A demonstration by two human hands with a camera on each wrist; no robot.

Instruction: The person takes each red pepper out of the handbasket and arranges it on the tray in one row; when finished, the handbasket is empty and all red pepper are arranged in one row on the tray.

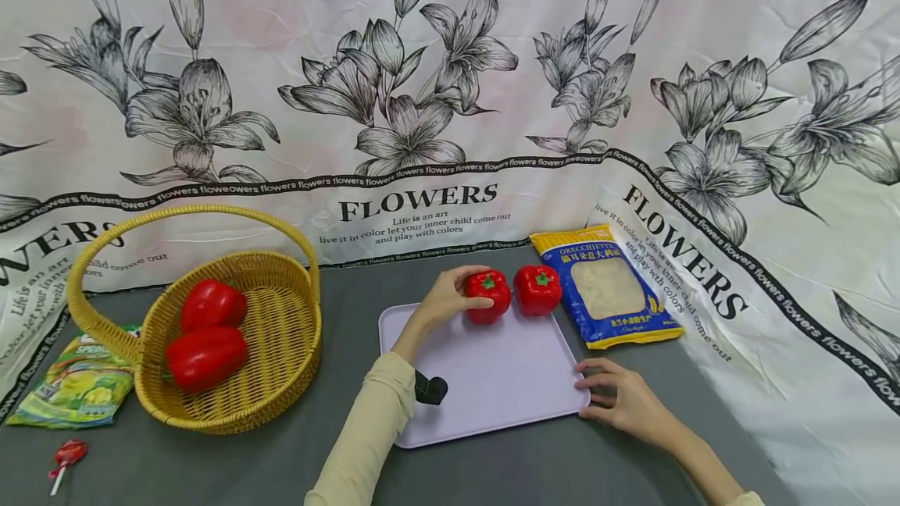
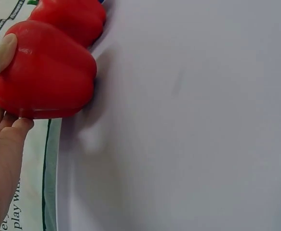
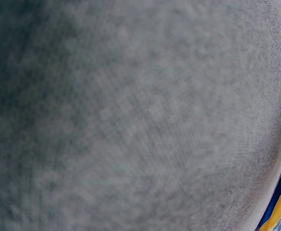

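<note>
In the head view my left hand [image 1: 441, 299] grips a red bell pepper [image 1: 488, 299] with a green stem over the far part of a lilac tray [image 1: 492, 381]. The left wrist view shows the thumb and fingers on either side of this pepper [image 2: 46, 72]. A second red bell pepper [image 1: 537, 290] sits just right of it, at the tray's far right corner. My right hand [image 1: 626, 400] rests its loosely bent fingers against the tray's right edge and holds nothing. Its own wrist view catches mostly grey cloth, with the hand out of sight.
On the left stands a yellow wicker basket [image 1: 295, 365] containing two red peppers [image 1: 207, 358]. A green snack bag [image 1: 80, 385] and a red lollipop [image 1: 69, 455] lie beside it. Right of the tray is a blue-and-yellow pasta bag [image 1: 605, 287]. A flowered cloth [image 1: 422, 217] hangs behind.
</note>
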